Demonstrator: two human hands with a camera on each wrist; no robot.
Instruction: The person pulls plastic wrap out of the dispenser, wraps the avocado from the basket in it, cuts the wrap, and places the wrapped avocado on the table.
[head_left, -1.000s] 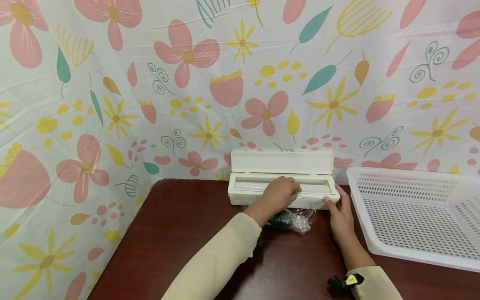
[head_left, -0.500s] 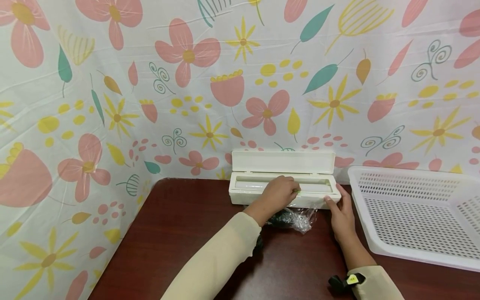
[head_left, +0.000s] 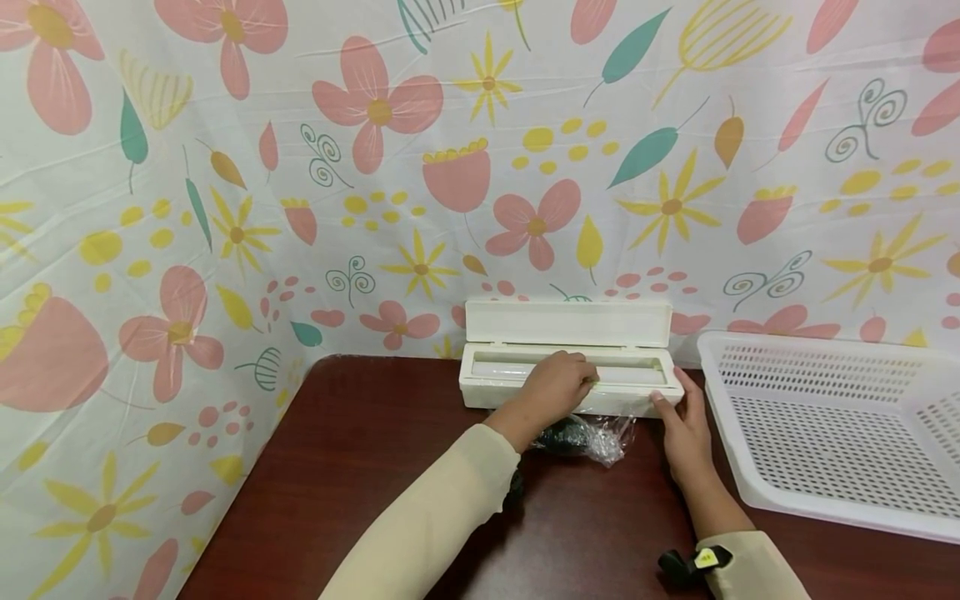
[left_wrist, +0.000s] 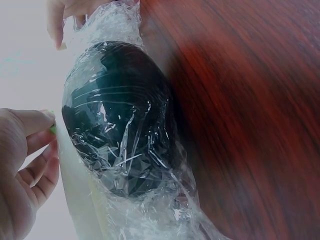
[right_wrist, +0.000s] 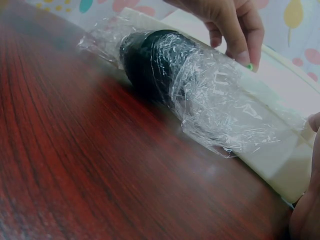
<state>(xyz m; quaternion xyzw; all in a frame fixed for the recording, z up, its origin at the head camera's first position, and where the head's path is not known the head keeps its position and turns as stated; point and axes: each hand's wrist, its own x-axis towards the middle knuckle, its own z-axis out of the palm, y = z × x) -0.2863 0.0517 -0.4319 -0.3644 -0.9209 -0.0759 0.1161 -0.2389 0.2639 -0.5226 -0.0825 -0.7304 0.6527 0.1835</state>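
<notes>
A white dispenser box stands with its lid raised, a roll of clear film inside. The left hand pinches a small green piece at the box's front edge. At the box's right end the right hand grips the corner, thumb in front and fingers on the side. A dark rounded object wrapped in clear film lies against the box front, below the left hand; in the head view the left hand and wrist partly hide it.
A white perforated basket is to the right of the box on the dark red-brown table. A flower-patterned cloth hangs behind and on the left. A black strap with a yellow tag is around the right wrist.
</notes>
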